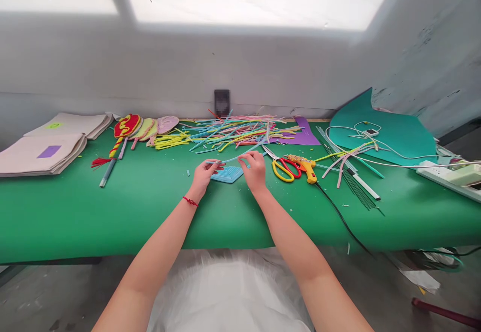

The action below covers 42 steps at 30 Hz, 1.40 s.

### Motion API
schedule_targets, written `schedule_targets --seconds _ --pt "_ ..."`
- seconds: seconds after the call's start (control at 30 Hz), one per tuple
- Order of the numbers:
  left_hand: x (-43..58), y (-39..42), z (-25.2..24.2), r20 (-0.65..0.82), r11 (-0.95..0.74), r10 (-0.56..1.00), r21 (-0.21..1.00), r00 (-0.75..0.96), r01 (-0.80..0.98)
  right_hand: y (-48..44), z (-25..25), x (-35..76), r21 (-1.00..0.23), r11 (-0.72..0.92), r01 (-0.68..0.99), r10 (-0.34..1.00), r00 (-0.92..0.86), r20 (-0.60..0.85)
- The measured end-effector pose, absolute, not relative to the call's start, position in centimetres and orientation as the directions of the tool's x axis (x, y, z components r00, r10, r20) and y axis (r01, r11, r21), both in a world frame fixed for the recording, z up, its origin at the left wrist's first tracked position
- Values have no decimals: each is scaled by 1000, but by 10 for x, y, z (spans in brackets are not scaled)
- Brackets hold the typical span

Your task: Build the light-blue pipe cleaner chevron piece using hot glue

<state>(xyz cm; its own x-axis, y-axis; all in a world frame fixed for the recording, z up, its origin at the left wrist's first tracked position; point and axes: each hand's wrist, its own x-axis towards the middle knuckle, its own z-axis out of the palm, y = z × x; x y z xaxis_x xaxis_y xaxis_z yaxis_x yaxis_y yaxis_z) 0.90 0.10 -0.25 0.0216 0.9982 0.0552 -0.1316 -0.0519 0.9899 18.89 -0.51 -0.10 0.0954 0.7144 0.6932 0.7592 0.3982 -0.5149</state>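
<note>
A thin light-blue pipe cleaner [230, 159] is stretched between my two hands over the table. My left hand [205, 173] pinches its left end, and a red beaded bracelet circles that wrist. My right hand [254, 169] pinches it farther along, with the rest running up and right toward the pile. Just below the strand, between my hands, lies a flat blue panel [227, 175] with rows of strips on it. My hands hide its side edges. Scissors [283, 168] with yellow and red handles and a yellow glue gun [306, 166] lie right of my right hand.
Loose coloured pipe cleaners [233, 132] are heaped at the back by the wall. Finished fan-shaped pieces [128, 126] and paper stacks [56, 144] lie left. A teal sheet [394, 139], white cables and a power strip [447, 174] occupy the right. The glue gun's cord [340, 214] crosses the front edge.
</note>
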Motion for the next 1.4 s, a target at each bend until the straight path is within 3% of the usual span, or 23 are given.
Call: schedule_targets --seconds 0.23,0.43,0.7,0.87,1.0,1.13,1.27,1.4 --pt "8 1 -1 60 -56 997 995 44 -88 -8 2 187 -464 353 812 750 51 659" --pt "8 1 -2 57 -52 997 995 60 -81 -6 -1 187 -466 407 785 735 22 678" --pt "9 -1 0 44 -39 997 996 62 -81 -4 -3 185 -491 527 693 783 -172 598" --pt "9 1 -2 92 -93 994 996 52 3 -5 -4 185 -538 489 687 814 -137 565" --pt "6 6 -8 119 -116 991 991 -53 59 -4 -4 186 -565 477 673 819 -107 564" --pt "-3 8 -12 219 -177 969 940 -118 292 -4 -6 187 -584 454 673 836 -95 541" --pt "-13 4 -10 316 -230 949 746 -27 625 -3 -7 187 -591 417 690 851 -70 520" --pt "-18 1 -9 298 -185 955 600 -3 778 -2 -8 189 -598 378 707 870 -50 491"
